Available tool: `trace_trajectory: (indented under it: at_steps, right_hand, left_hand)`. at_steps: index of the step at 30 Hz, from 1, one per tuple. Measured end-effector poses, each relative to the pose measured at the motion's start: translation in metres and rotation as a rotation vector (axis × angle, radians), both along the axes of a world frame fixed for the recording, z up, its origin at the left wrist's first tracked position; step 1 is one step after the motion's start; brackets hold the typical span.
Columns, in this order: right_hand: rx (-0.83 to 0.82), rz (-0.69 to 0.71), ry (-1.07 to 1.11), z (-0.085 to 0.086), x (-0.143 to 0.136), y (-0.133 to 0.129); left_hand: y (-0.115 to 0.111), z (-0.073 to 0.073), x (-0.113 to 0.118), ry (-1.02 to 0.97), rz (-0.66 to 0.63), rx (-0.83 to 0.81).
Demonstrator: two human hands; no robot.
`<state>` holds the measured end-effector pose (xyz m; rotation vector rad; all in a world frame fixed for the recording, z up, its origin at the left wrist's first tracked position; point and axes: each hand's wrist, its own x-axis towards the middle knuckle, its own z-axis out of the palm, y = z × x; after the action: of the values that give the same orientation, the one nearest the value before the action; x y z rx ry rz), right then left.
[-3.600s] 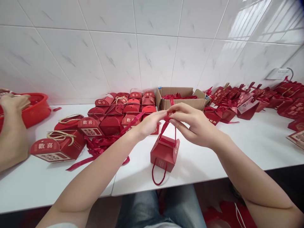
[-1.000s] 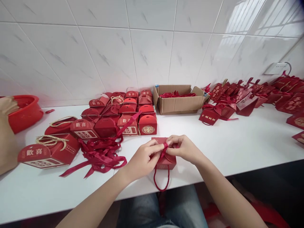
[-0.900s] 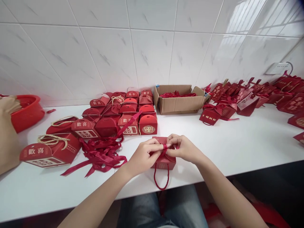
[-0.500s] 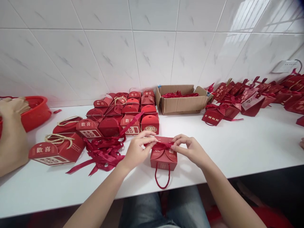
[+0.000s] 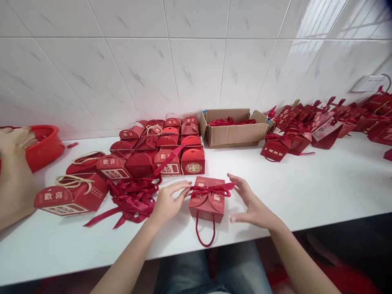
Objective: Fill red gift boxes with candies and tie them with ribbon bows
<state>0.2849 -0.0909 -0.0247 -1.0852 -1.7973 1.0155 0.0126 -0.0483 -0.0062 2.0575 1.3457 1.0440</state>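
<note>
A small red gift box (image 5: 206, 206) with a rope handle hanging toward the table's front edge sits before me. Across its top lies a dark red ribbon bow (image 5: 211, 190). My left hand (image 5: 171, 200) is at the box's left side, its thumb and fingertips pinching the ribbon's left end. To the right of the box, my right hand (image 5: 249, 204) is open with thumb and fingers spread, holding nothing. A heap of loose red ribbons (image 5: 133, 198) lies to the left of my left hand.
Rows of red boxes (image 5: 141, 163) stand behind the ribbons. A cardboard carton (image 5: 235, 136) of ribbons is against the wall. Several bowed boxes (image 5: 275, 149) are at the right. A red basin (image 5: 45, 151) and another person's arm (image 5: 14, 179) are at the far left.
My right hand has let go of the bow and moved right, opening. The bow now shows fully. The box has shifted slightly left, and my left hand has moved left and down.
</note>
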Motion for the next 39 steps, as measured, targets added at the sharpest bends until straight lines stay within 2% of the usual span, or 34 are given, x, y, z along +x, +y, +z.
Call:
trace_trajectory:
  at_steps: [3, 6, 8, 9, 10, 12, 14, 15, 17, 20, 25, 27, 29, 32, 34, 37, 39]
  right_hand:
    - [0.022, 0.036, -0.026, -0.02, -0.01, -0.008]
    - [0.034, -0.071, 0.041, -0.032, -0.012, -0.021]
    - [-0.013, -0.191, 0.076, -0.035, 0.007, -0.028]
    - [-0.05, -0.309, 0.065, -0.035, 0.022, -0.03]
    - [-0.075, -0.489, 0.03, -0.035, 0.041, -0.032]
    - [-0.149, -1.114, -0.18, -0.035, 0.081, -0.033]
    - [-0.172, -1.45, -0.304, -0.038, 0.113, -0.033]
    - [-0.189, -1.532, -0.415, -0.041, 0.122, -0.032]
    - [-0.215, -1.485, -0.614, -0.048, 0.13, -0.03]
    - [-0.261, -1.31, -0.788, -0.059, 0.126, -0.028]
    - [-0.29, -1.296, -0.85, -0.062, 0.124, -0.029]
    - [-0.312, -1.283, -0.862, -0.061, 0.126, -0.03]
    - [-0.331, -1.268, -0.874, -0.06, 0.128, -0.032]
    - [-0.334, -1.255, -0.883, -0.061, 0.128, -0.033]
    - [-0.326, -1.256, -0.889, -0.061, 0.128, -0.034]
    - [-0.334, -1.238, -0.905, -0.062, 0.131, -0.036]
    - [-0.343, -1.217, -0.912, -0.064, 0.136, -0.038]
  left_hand:
    - [-0.006, -0.009, 0.005, -0.007, -0.106, -0.094]
    - [-0.012, -0.01, 0.007, -0.044, -0.167, -0.145]
    - [-0.014, -0.009, 0.007, -0.064, -0.137, -0.178]
    - [-0.014, -0.009, 0.005, -0.064, -0.11, -0.19]
    - [-0.014, -0.009, 0.004, -0.06, -0.083, -0.196]
    - [-0.013, -0.01, 0.001, -0.048, -0.047, -0.193]
    - [-0.013, -0.011, -0.001, -0.034, -0.04, -0.186]
    - [-0.013, -0.011, -0.001, -0.026, -0.044, -0.184]
    - [-0.013, -0.011, -0.001, -0.014, -0.061, -0.183]
    - [-0.012, -0.011, 0.0, -0.002, -0.085, -0.191]
    - [-0.01, -0.013, 0.0, 0.074, -0.125, -0.205]
    - [-0.01, -0.014, -0.002, 0.139, -0.12, -0.148]
    - [-0.012, -0.013, -0.008, 0.207, -0.066, 0.013]
    - [-0.021, -0.009, -0.028, 0.304, 0.113, 0.322]
    - [-0.03, -0.006, -0.051, 0.387, 0.318, 0.402]
    - [-0.041, -0.006, -0.094, 0.504, 0.732, 0.263]
    - [-0.045, -0.007, -0.125, 0.488, 0.952, 0.152]
